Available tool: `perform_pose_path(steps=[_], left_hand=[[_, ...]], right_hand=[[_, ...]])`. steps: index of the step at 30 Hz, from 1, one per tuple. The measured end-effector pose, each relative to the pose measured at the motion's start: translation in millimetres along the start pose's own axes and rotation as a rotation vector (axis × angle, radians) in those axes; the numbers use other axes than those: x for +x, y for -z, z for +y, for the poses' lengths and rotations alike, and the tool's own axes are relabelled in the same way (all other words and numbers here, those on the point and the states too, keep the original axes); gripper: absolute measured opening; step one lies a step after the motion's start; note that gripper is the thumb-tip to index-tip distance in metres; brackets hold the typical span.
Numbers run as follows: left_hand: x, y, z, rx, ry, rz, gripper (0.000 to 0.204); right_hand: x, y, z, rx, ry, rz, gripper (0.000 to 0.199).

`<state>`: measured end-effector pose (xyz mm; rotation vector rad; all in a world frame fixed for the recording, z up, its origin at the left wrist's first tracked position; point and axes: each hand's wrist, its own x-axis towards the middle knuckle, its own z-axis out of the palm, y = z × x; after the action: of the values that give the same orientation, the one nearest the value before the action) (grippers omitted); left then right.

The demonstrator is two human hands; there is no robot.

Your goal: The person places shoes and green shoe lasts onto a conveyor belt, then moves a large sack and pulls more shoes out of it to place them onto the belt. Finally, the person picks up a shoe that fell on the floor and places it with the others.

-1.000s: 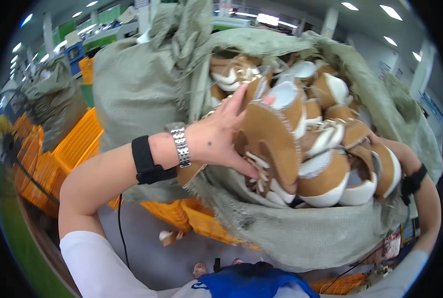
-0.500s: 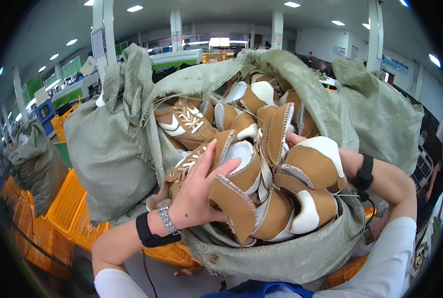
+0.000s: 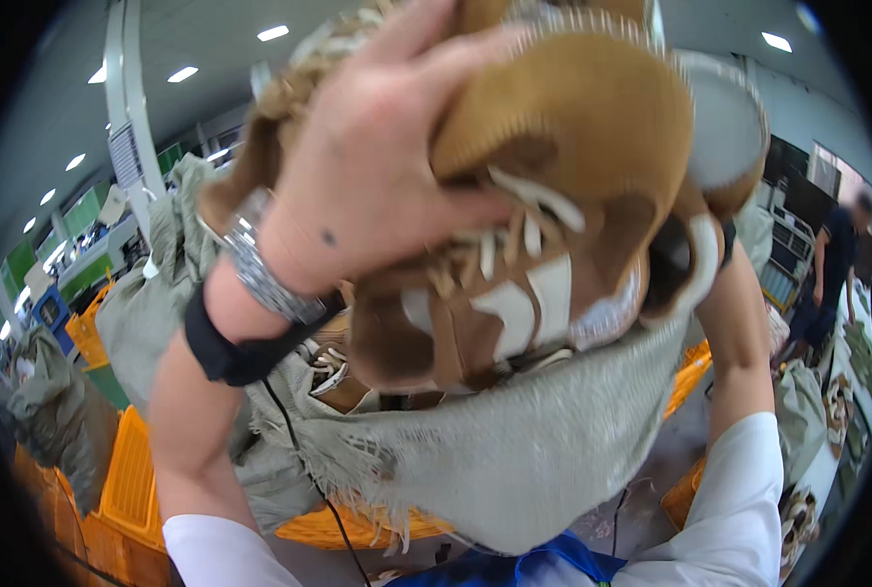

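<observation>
A bundle of brown-and-white shoe uppers [image 3: 582,127] is lifted close in front of me, filling the upper middle, partly smeared by motion. My left hand [image 3: 367,147] is closed on the bundle's left side, thumb over a brown upper and fingers reaching up. Laces and white stripes show on the upper below the thumb. My right arm [image 3: 734,328] reaches up along the right side of the bundle, but the uppers hide that hand. Beneath, the grey-green woven sack [image 3: 514,450] has a frayed edge, and more laced uppers [image 3: 333,367] show inside it.
Orange plastic crates [image 3: 133,479] stand at the left beside another stuffed sack [image 3: 64,421]. A black cable [image 3: 304,460] hangs from my left wrist strap. On the right, a person in dark clothes [image 3: 832,254] stands near a long surface carrying more uppers [image 3: 840,401].
The bundle of uppers has come up out of the sack toward me, with both arms raised. More of the sack's front now shows, and a person is visible at the right.
</observation>
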<state>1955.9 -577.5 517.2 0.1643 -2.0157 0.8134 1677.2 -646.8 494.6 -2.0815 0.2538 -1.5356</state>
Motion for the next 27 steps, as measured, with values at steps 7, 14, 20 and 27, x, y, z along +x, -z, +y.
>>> perform_pose_path(steps=[7, 14, 20, 27], left_hand=[[81.6, 18.4, -16.0, 0.156, -0.448, 0.072, 0.070], [162.9, -24.5, 23.4, 0.259, -0.721, 0.221, 0.064], [267.5, -113.9, 93.4, 0.142, -1.019, 0.496, 0.061], [361.1, -226.9, 257.3, -0.385, -1.128, 0.788, 0.059]], right_hand=[[-12.3, 49.3, -36.3, -0.104, 0.204, 0.084, 0.047], [-73.8, 160.0, -82.4, -0.122, 0.270, 0.190, 0.047], [-237.0, 268.1, -216.9, -0.385, 0.292, 0.444, 0.046], [-505.0, 203.9, -379.5, -0.769, 0.260, 0.945, 0.045]])
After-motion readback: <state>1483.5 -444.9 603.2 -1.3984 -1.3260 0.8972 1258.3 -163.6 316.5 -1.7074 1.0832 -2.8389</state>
